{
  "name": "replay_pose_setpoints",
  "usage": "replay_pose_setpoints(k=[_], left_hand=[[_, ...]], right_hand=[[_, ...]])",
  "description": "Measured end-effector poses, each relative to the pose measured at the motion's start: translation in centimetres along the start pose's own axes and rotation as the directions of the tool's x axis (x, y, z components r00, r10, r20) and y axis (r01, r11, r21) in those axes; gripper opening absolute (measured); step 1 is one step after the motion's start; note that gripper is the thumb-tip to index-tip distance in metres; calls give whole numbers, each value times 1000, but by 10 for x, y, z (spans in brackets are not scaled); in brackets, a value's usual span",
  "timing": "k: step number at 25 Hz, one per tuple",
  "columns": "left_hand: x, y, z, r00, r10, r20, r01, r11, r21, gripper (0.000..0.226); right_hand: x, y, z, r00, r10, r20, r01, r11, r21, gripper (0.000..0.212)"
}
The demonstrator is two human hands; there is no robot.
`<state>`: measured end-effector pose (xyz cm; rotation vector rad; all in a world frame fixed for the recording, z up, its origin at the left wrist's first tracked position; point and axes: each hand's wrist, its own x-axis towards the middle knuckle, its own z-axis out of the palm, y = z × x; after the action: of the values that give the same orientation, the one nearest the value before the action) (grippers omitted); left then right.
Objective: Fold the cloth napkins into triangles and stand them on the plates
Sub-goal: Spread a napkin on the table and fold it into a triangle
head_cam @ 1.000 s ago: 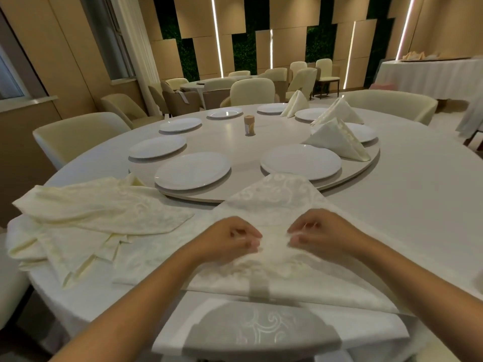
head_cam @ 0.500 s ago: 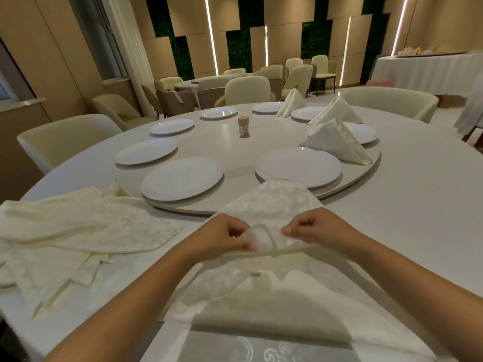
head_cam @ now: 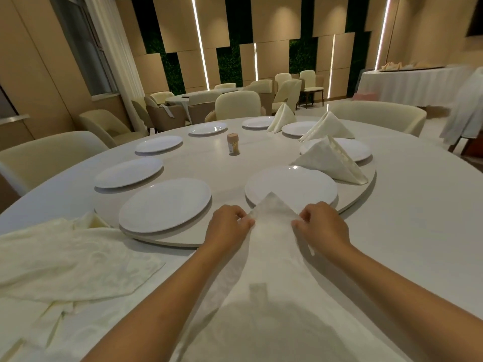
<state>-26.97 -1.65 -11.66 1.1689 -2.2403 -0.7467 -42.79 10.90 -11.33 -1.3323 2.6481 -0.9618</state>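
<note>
- Both hands' fingers, left hand (head_cam: 230, 226) and right hand (head_cam: 320, 224), pinch the napkin (head_cam: 271, 246) at lower centre, its tip over a plate (head_cam: 292, 189).
- Three folded napkins (head_cam: 332, 163) stand upper right.
- Five plates look bare; pile (head_cam: 65, 262) waits lower left.

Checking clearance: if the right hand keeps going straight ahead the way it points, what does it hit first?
Likely the near rim of the empty plate just beyond the right hand, which pinches the napkin. Height above the rim is unclear.
</note>
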Motion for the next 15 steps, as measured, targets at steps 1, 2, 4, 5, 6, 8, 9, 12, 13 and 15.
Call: replay_pose_setpoints(k=[1,2,4,5,6,8,9,12,13,15], left_hand=[[1,1,1,1000,-14,-6,13,999,-37,14],[1,3,1,1000,-23,-11,22,995,-93,11],[0,10,-3,999,-52,-7,49,969,-241,12],[-2,14,-6,997,-73,20,75,943,-325,20],[-5,17,-11,994,-88,62,105,913,-395,25],[-15,25,-25,989,-66,130,117,891,-439,17],[-21,27,-34,990,-44,133,97,900,-426,10],[-40,30,-61,998,21,61,4,919,-394,7],[-47,31,-70,999,34,41,-15,923,-385,8],[-57,34,-89,999,49,5,-44,933,-357,9]], right_hand=[[1,3,2,1000,6,-23,-6,1000,-5,19],[1,4,3,999,16,-27,-16,1000,18,18],[2,5,4,998,59,7,-59,978,201,15],[1,5,5,996,85,35,-91,942,322,17],[0,4,4,993,103,61,-120,899,422,21],[0,-2,-2,994,63,94,-103,844,526,18],[0,-6,-5,994,18,108,-75,826,559,16],[-2,-24,-16,990,-95,104,6,767,641,17],[-3,-31,-20,987,-125,98,29,749,662,15],[-3,-46,-26,975,-192,113,61,716,695,11]])
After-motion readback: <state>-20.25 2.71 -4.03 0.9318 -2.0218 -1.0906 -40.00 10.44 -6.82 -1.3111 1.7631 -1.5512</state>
